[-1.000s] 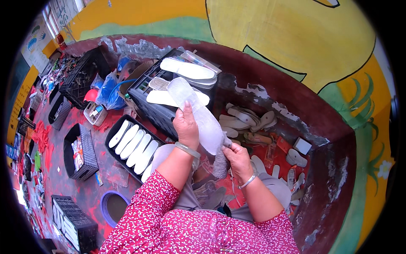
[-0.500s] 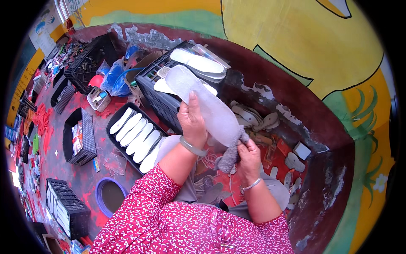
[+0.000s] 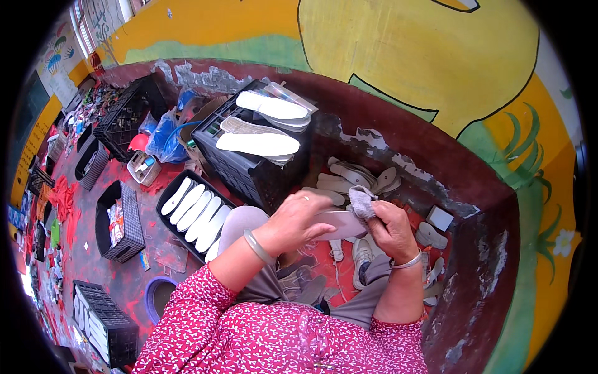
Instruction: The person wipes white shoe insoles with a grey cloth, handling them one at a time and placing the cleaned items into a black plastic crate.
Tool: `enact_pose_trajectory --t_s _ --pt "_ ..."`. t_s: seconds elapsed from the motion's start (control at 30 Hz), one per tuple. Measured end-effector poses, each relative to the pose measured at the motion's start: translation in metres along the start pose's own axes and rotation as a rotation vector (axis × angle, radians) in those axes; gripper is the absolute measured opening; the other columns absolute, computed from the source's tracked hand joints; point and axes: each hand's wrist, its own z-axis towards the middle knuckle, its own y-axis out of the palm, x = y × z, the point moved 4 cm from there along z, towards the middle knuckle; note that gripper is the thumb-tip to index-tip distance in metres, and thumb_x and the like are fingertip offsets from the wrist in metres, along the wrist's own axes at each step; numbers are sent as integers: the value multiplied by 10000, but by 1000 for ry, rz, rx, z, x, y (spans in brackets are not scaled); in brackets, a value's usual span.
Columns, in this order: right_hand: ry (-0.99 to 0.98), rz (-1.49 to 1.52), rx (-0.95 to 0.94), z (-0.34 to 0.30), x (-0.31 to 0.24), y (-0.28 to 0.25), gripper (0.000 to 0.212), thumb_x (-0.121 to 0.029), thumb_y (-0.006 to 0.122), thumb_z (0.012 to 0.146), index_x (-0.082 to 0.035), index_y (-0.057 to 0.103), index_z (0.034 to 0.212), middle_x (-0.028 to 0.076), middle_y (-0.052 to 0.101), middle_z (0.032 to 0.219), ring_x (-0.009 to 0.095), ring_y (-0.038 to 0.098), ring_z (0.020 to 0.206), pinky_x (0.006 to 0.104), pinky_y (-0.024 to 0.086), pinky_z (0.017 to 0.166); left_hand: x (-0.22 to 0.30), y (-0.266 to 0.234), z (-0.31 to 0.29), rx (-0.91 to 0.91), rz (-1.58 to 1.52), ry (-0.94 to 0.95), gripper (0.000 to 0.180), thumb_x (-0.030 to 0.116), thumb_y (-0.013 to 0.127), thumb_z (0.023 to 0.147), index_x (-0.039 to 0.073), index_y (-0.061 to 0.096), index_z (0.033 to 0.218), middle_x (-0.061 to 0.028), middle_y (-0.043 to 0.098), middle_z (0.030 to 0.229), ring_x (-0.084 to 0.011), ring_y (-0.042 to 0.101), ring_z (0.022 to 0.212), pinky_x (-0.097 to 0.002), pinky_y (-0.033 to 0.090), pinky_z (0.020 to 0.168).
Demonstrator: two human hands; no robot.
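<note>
Surrounding the two hands are crowded stores of insoles: a black crate beyond them bears stacked white insoles, and a black tray to its left holds a row of similar ones, its near end partly hidden by the left knee. Loose insoles lie heaped to the right of the crate, near the maroon lower wall; a white shoe shows below the hands. A pale insole is held above the lap, its left part covered by the left hand. That hand's fingers are extended, thumb apart; whether they grip the insole cannot be told. The right hand, fingers bent, pinches a bunched grey cloth at the insole's right end.
</note>
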Motion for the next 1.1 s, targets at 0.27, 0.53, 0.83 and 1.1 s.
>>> enact_pose_trajectory --t_s 0.27,0.53,0.83,1.1 --pt "139 343 45 -2 11 1 191 36 506 813 17 600 979 95 636 889 167 597 794 269 460 720 -4 12 -9 -142 -472 -276 129 133 616 851 13 638 893 -68 621 704 -99 566 626 -258 461 596" --pt "308 1031 488 -6 60 -28 243 -67 449 917 25 542 1122 106 633 998 178 636 848 304 532 754 -41 -6 -47 115 -1006 -689 194 146 593 876 -28 628 953 -28 644 809 -66 587 699 -199 482 616" --pt "567 1340 192 10 28 73 255 -89 513 913 -1 534 1151 41 611 1017 101 586 874 234 477 791 -28 12 -31 235 -1070 -609 189 144 572 890 -22 622 966 -8 629 820 -47 557 714 -200 467 628" --pt "525 1203 313 11 39 98 205 -85 522 911 3 569 1089 13 609 974 69 556 835 214 461 766 -41 32 -37 324 -892 -613 146 118 569 893 -12 615 941 11 617 819 -39 542 715 -194 452 631"
